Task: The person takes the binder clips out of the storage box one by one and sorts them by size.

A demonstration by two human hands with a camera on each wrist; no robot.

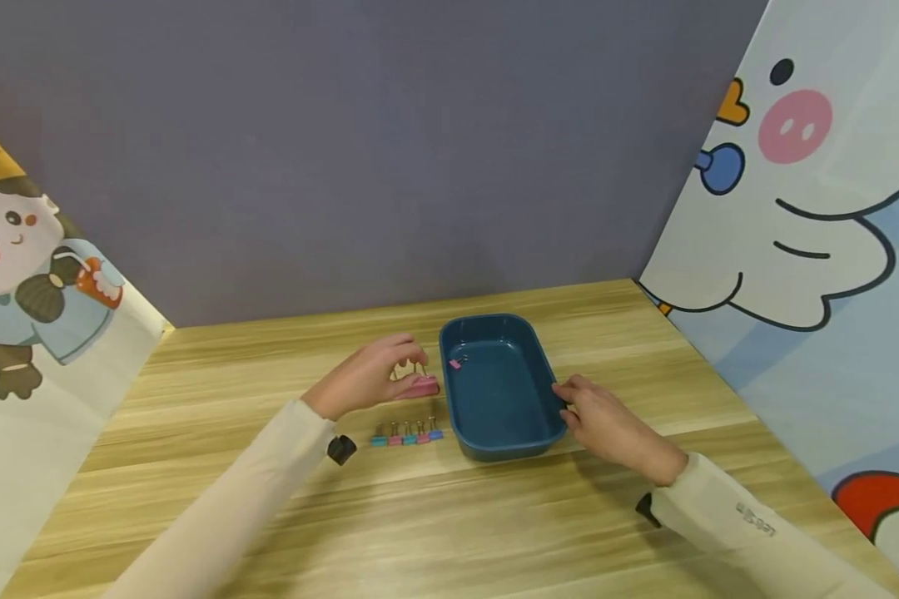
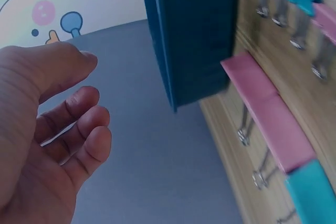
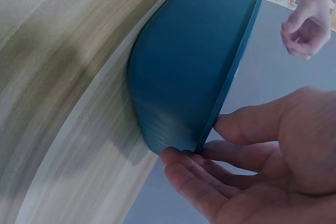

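My left hand hovers over a row of larger binder clips, fingers loosely bent and nothing between them. A pink binder clip shows just beyond its fingertips; the left wrist view has two pink ones and a teal binder clip, handles up. A blue tray stands to their right. On its right side, my right hand pinches the rim, thumb at the edge and fingers against the outer wall, as the right wrist view shows. Inside the tray, near its left wall, lies a small pink binder clip.
Several small binder clips in teal, pink and blue stand in a row on the wooden table, nearer me than the larger ones. A grey panel rises behind the table, with cartoon-printed walls at both sides.
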